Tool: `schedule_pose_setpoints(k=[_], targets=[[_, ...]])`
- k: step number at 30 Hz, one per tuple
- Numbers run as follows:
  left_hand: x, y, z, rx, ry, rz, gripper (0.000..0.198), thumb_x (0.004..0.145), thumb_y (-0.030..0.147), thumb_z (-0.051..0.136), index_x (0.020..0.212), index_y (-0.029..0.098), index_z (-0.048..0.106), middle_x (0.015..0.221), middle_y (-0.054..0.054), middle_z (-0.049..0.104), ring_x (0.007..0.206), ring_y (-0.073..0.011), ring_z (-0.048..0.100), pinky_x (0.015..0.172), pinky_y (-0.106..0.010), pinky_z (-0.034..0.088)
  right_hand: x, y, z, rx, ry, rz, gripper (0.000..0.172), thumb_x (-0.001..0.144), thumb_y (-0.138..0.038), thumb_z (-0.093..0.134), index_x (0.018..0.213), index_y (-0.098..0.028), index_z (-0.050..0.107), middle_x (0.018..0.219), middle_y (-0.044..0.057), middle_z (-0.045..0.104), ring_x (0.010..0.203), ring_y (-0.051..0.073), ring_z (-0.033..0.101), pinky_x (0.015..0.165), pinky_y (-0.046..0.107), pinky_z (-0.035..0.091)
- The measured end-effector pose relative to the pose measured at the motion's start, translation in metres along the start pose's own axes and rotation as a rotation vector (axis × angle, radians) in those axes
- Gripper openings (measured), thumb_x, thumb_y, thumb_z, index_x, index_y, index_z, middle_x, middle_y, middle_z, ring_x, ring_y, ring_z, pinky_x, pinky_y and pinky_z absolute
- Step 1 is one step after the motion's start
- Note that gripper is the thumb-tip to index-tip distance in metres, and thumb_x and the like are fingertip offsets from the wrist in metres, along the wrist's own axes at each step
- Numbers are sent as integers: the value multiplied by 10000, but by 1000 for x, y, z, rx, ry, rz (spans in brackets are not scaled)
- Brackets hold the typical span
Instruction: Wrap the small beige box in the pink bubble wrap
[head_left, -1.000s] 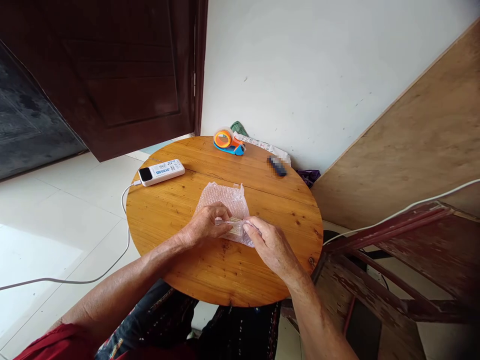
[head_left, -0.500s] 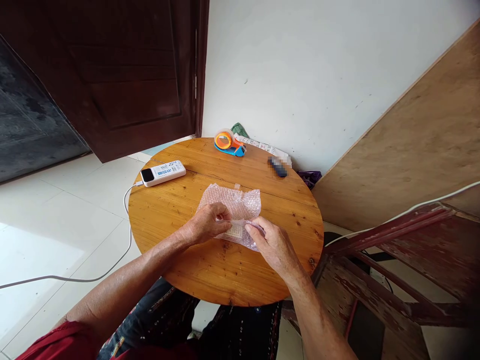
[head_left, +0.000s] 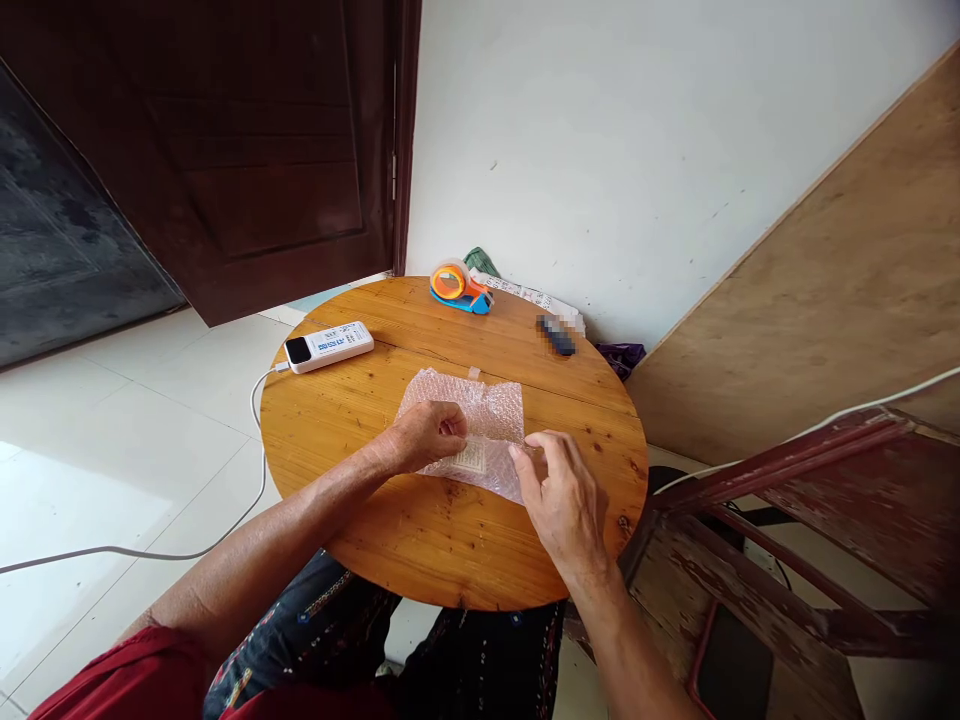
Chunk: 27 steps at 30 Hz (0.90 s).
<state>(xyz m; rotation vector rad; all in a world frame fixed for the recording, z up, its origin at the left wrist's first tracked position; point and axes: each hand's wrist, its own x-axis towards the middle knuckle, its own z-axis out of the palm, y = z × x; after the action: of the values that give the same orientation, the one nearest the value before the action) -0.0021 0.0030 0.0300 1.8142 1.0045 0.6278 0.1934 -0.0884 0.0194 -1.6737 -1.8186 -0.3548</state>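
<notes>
A sheet of clear bubble wrap (head_left: 480,408) lies near the middle of a round wooden table (head_left: 360,410). A small pale flat item (head_left: 474,459) shows through the wrap at its near edge. My left hand (head_left: 421,436) is curled, its fingers pinched on the wrap's left side over that item. My right hand (head_left: 561,497) is at the wrap's right near corner, thumb and fingers pinching the plastic edge while the other fingers are spread.
A white power bank (head_left: 328,345) with a white cable (head_left: 187,548) lies at the table's left. An orange and blue tape dispenser (head_left: 457,286) and a dark small object (head_left: 556,335) sit at the far edge. A worn red wooden frame (head_left: 795,520) stands to the right.
The bubble wrap has spread wider to the right. My right hand slid right along its near edge, away from my left hand, which stayed put.
</notes>
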Motion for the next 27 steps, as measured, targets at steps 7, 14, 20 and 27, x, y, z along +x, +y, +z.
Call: schedule_pose_setpoints(k=[7,14,20,27], targets=[[5,2,0,66,-19,65,30,684,126,599,688,153,611,626,41,583,609,-91,524,592,-197,420,-3,-43,-24,31,-139,-307,231,965,-149,463,1038,-224,669,1070,83,710,960,231,619,861,378,441],[-4,-2,-15,147,-20,75,158,735,191,623,882,150,666,834,-27,689,762,-140,621,713,-250,500,2,-45,-2,-28,-298,-313,216,970,-172,464,1060,-185,660,1115,109,695,981,255,598,848,399,419],[-23,-8,-28,351,97,-33,323,765,174,581,1079,180,658,879,-36,708,793,-183,656,757,-294,509,10,-49,-8,-129,-393,-353,260,943,-199,532,1183,-207,632,1070,103,674,926,261,567,800,408,387],[-20,-26,-24,529,221,-96,283,800,212,579,1072,207,656,877,-46,716,841,-220,674,779,-307,503,15,-51,-5,-193,-384,-404,258,924,-226,581,1176,-246,633,1022,90,659,891,250,553,763,395,367]])
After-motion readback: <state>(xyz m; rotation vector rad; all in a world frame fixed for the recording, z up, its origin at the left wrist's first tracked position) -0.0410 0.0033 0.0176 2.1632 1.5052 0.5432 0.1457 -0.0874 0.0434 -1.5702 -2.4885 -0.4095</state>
